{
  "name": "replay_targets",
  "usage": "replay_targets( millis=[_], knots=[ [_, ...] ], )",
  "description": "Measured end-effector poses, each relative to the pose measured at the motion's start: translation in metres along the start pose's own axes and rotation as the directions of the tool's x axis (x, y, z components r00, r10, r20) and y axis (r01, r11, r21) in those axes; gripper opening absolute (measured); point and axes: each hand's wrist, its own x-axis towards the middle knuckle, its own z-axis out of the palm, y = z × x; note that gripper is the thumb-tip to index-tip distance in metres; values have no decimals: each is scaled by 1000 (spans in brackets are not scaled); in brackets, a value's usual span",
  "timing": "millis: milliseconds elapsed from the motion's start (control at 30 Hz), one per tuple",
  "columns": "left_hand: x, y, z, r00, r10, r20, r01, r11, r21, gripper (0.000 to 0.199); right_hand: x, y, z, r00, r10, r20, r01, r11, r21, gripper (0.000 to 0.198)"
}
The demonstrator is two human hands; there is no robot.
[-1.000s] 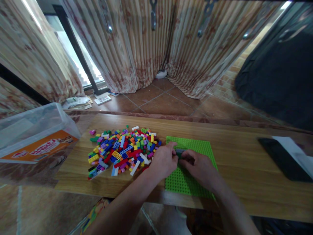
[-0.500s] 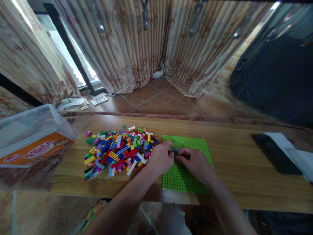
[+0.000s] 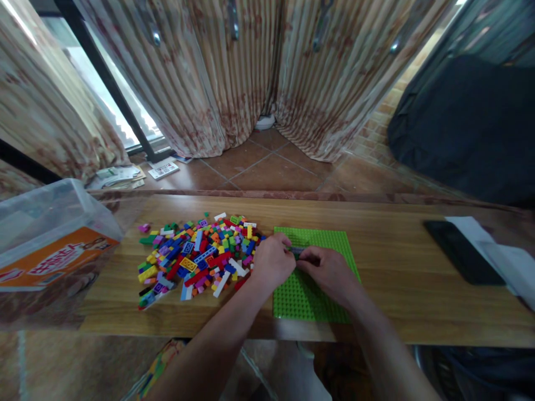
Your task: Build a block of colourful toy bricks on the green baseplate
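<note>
A green studded baseplate (image 3: pixel 309 309) lies on the wooden table, and both hands work over its upper left part. Between the fingertips is a small grey-blue toy brick (image 3: pixel 297 250), mostly covered by the fingers. My left hand (image 3: pixel 273 259) is closed, pinching the brick from the left. From the right, my right hand (image 3: pixel 326 273) pinches at it with thumb and fingers. I cannot tell whether the brick is pressed onto the studs. Left of the baseplate spreads a pile of mixed coloured toy bricks (image 3: pixel 204 256), close to my left hand.
A clear plastic box (image 3: pixel 54 211) with an orange label stands at the table's left end. On the right of the wooden table (image 3: pixel 393 267) lie a dark flat object (image 3: pixel 463 253) and white papers (image 3: pixel 510 262). Curtains (image 3: pixel 234 83) hang beyond the table.
The whole view has shifted slightly, so the table appears a little further left and higher. Both hands stay closed at the same place over the baseplate, with little visible movement.
</note>
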Motion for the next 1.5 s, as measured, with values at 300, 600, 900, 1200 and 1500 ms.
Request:
replay_targets(
  millis=[300, 600, 900, 1200, 1500],
  knots=[
    [5, -3, 1, 1000, 18, 11, -19, 999, 35, 26, 1, 1, 0, 999, -38, -2, 38, 999, -20, 14],
    [0, -5, -10, 988, 86, 125, -76, 994, -80, 26, 0, 7, -10, 993, -97, 60, 97, 995, 9, 18],
    [-6, 2, -16, 968, 124, 218, -119, 992, -37, 39, -1, 5, -11, 992, -104, 70, 106, 994, -18, 16],
    [-5, 1, -13, 975, 92, 201, -89, 996, -21, 43, -1, 3, -9, 995, -88, 53, 92, 994, -62, 18],
    [-8, 6, -13, 980, 65, 186, -70, 997, 21, 38, -2, -1, -8, 996, -83, 37, 86, 993, -77, 19]
  ],
)
